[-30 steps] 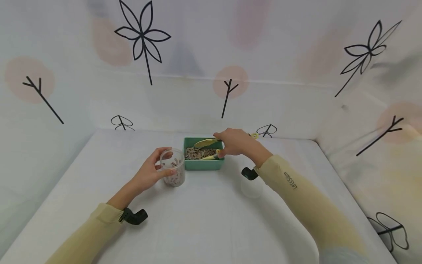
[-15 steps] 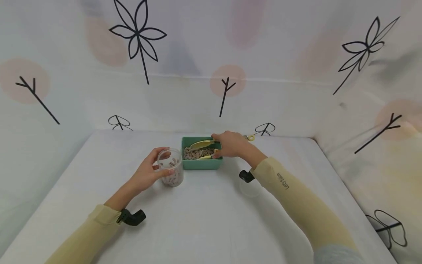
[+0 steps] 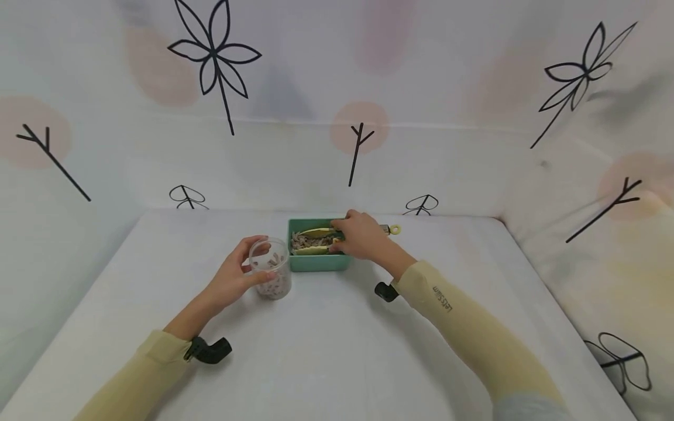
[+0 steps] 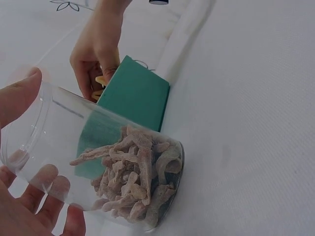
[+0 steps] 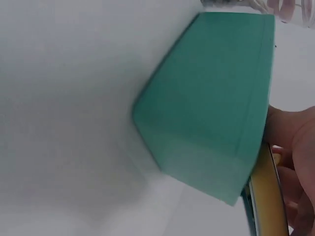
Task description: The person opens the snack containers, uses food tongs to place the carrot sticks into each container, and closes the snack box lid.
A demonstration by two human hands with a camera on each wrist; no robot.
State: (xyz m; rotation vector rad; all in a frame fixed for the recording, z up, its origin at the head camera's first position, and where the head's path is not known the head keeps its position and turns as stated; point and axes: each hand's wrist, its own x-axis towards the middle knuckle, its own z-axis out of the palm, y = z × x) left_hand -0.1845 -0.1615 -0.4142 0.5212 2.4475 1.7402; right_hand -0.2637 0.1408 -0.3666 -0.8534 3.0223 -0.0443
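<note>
My left hand (image 3: 231,272) holds a clear plastic cup (image 3: 279,275), thumb and fingers around its upper part. Pale brown, powdery twisted strips (image 4: 133,172) fill its lower part in the left wrist view. Just right of the cup stands a green rectangular box (image 3: 318,264) with similar strips (image 3: 301,241) inside. Over the box's right end, my right hand (image 3: 363,237) grips yellow tongs (image 3: 316,232). Both tong arms reach into the box, spread apart, with strips between them. The tongs' ring end (image 3: 395,230) sticks out behind my hand; their tips are partly among the strips.
A white cloth (image 3: 316,351) covers the table. Behind and at the sides hang pale fabric walls (image 3: 284,164) with printed plants. Dark wrist cameras (image 3: 210,351) sit on both cuffs, the right one low over the cloth.
My right hand has moved left and slightly toward me, pushing the tongs further into the box; the near tong arm now shows more. The left hand keeps the cup in place.
</note>
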